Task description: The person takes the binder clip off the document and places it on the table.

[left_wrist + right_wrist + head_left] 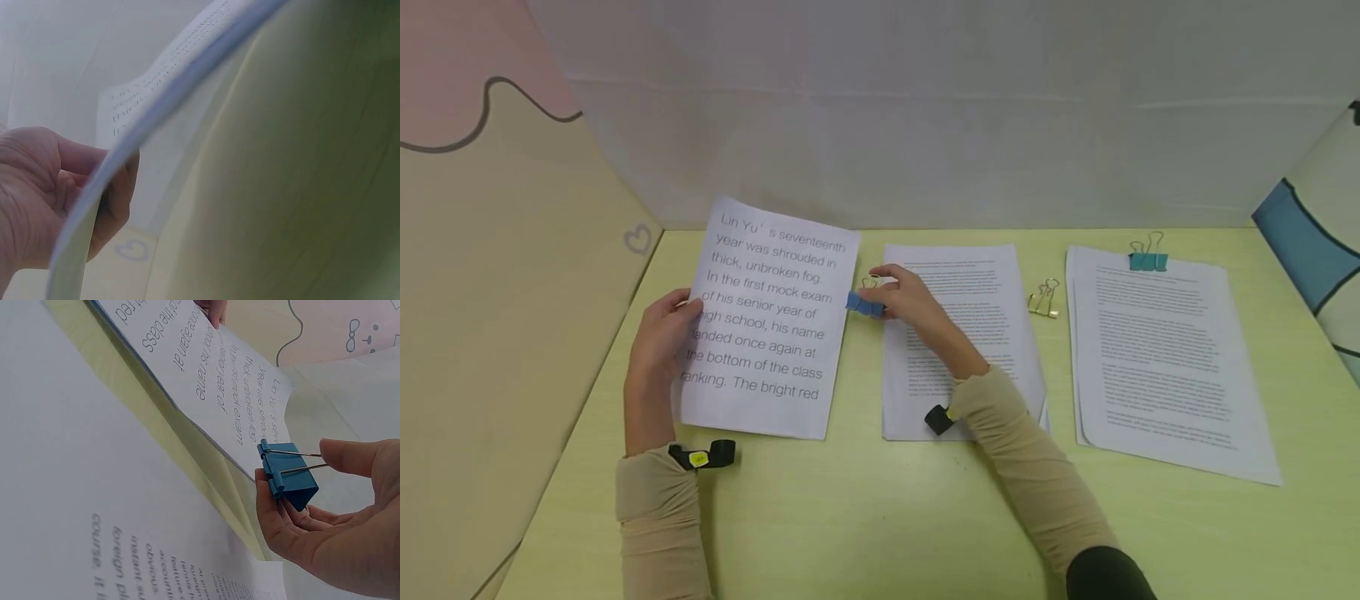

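Observation:
My left hand (658,346) grips the left edge of a stack of large-print sheets (767,325), thumb on the front and fingers behind. The stack is raised off the table on that side, and its thick edge crosses the left wrist view. A blue binder clip (287,472) is held in my right hand (913,304), thumb at its wire handles and fingers under its body. In the head view the clip sits close beside the stack's right edge. Beneath the right hand lies a second stack of small-print sheets (955,367).
A gold binder clip (1042,300) lies between the middle stack and a right-hand stack of printed sheets (1165,358). A teal binder clip (1148,260) is fastened at that stack's top edge. A white wall stands behind the yellow table (850,517).

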Tool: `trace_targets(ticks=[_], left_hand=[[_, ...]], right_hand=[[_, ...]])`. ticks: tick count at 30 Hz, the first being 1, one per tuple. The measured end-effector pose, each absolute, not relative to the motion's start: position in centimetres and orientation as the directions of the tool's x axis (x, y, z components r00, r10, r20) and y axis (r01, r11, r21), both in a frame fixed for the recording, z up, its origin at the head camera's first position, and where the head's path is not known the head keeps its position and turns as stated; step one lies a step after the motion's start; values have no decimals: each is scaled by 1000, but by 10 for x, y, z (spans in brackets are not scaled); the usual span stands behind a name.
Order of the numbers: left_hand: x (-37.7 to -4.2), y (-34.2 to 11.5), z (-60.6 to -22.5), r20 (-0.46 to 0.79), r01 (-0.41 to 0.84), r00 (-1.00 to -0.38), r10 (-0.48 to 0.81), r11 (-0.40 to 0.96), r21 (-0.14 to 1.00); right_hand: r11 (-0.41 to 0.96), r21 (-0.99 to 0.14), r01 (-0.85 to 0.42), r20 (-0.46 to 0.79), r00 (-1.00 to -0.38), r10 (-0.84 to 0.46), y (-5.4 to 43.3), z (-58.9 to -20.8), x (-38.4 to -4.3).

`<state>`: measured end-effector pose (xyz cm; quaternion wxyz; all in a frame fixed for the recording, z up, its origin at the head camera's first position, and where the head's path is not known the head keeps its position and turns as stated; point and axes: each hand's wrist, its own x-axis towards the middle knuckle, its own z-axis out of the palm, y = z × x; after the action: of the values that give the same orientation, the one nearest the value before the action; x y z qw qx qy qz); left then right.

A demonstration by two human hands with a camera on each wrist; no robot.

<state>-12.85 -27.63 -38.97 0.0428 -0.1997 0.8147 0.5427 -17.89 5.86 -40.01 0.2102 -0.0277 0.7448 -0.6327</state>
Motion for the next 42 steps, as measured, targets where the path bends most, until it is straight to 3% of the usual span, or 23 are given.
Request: trace_targets(ticks=[16,33,42], left_hand=[[-130,-281,-399,-311,-389,-915,-258,361,848],[-133,-283,-403,-345,-425,-900,-265,360,831],[-132,-287,-406,-366,-441,-893,-261,351,826]], right_hand=[[343,-918,201,-319,-887,-333,51,-410,-178],[371,-907,201,-336,-875,-349,49,-413,-177],[332,-933,136,-267,-882,-389,48,-411,-176]])
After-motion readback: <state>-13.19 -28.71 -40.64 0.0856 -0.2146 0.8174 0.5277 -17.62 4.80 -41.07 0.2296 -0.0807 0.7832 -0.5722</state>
